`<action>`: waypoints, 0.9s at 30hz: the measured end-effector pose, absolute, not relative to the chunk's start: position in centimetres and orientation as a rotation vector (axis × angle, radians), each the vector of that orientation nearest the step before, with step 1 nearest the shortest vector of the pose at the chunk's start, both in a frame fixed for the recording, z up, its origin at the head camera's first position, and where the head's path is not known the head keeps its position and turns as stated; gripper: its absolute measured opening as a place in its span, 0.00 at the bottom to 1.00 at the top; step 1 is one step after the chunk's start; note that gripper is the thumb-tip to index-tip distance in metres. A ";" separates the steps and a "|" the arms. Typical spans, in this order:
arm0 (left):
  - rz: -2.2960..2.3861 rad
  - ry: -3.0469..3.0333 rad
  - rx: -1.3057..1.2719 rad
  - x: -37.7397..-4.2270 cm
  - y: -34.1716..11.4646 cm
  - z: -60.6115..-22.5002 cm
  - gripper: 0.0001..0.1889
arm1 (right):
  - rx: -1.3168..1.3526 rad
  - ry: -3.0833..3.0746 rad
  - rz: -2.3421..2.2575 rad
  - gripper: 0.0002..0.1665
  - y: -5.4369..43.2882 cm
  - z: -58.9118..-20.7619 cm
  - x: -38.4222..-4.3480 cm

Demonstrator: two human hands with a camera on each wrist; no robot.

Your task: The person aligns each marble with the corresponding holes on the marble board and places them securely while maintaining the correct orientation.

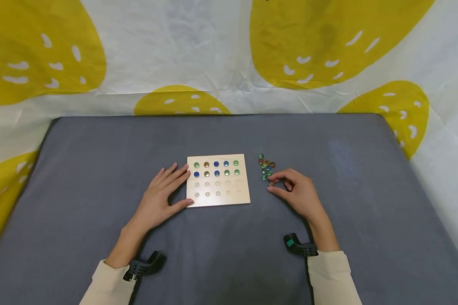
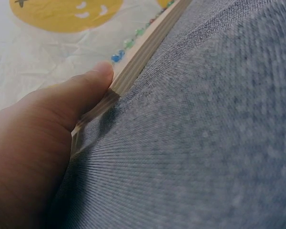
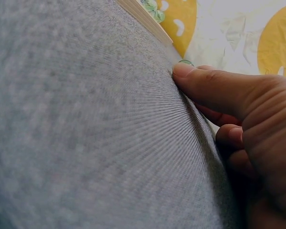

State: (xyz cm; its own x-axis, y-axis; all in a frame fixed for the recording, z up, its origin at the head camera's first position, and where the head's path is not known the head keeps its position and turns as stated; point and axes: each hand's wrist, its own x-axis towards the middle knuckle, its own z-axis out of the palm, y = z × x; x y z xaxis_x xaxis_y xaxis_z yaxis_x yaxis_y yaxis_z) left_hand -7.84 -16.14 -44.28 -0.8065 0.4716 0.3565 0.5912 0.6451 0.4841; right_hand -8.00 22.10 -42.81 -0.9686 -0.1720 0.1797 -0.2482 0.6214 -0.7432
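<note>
A pale wooden board (image 1: 218, 201) with rows of round hollows lies on the grey cloth. Its two far rows hold glass marbles in green, blue and amber; the two near rows are bare hollows. My left hand (image 1: 158, 202) rests at the board's left edge, fingers spread, with fingertips and thumb (image 2: 93, 83) touching it. To the right of the board, my right hand (image 1: 299, 192) pinches a small reddish marble (image 1: 271, 184) between thumb and forefinger, low over the cloth. Just beyond those fingertips lies a loose cluster of marbles (image 1: 264, 178), green, blue and amber.
Grey cloth (image 1: 229, 254) covers the table. A white and yellow patterned sheet (image 1: 213, 51) hangs behind the far table edge and along the sides. Each wrist wears a black strap mount (image 1: 299, 245).
</note>
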 end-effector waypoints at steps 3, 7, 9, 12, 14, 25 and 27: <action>-0.879 -2.668 -0.873 -7.8 -16.4 -44.0 0.39 | 0.346 -2.743 1.318 0.13 21.8 -42.8 -8.0; -0.884 -2.669 -0.874 -7.7 -16.4 -43.8 0.39 | 0.341 -2.738 1.332 0.12 21.7 -42.8 -7.9; -0.885 -2.678 -0.869 -7.7 -16.3 -43.8 0.39 | 0.341 -2.741 1.334 0.12 21.8 -42.8 -7.9; -0.876 -2.699 -0.860 -7.7 -16.3 -43.9 0.39 | 0.336 -2.743 1.330 0.11 21.8 -43.0 -8.0; -0.880 -2.699 -0.856 -7.8 -16.2 -43.8 0.39 | 0.335 -2.743 1.328 0.10 22.0 -42.9 -8.0; -0.886 -2.709 -0.849 -7.6 -16.1 -43.6 0.39 | 0.333 -2.732 1.316 0.11 22.0 -42.7 -7.7; -0.885 -2.713 -0.840 -7.5 -16.1 -43.6 0.39 | 0.330 -2.730 1.318 0.11 22.0 -42.6 -7.7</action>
State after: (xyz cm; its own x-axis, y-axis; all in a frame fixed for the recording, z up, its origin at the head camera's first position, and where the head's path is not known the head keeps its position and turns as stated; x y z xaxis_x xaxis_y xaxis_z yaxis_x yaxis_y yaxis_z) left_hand -7.52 -16.10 -43.60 -0.8277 0.4620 0.3185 0.5609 0.6659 0.4919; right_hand -7.67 21.97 -42.63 -0.9724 -0.1537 0.1753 -0.2329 0.6037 -0.7624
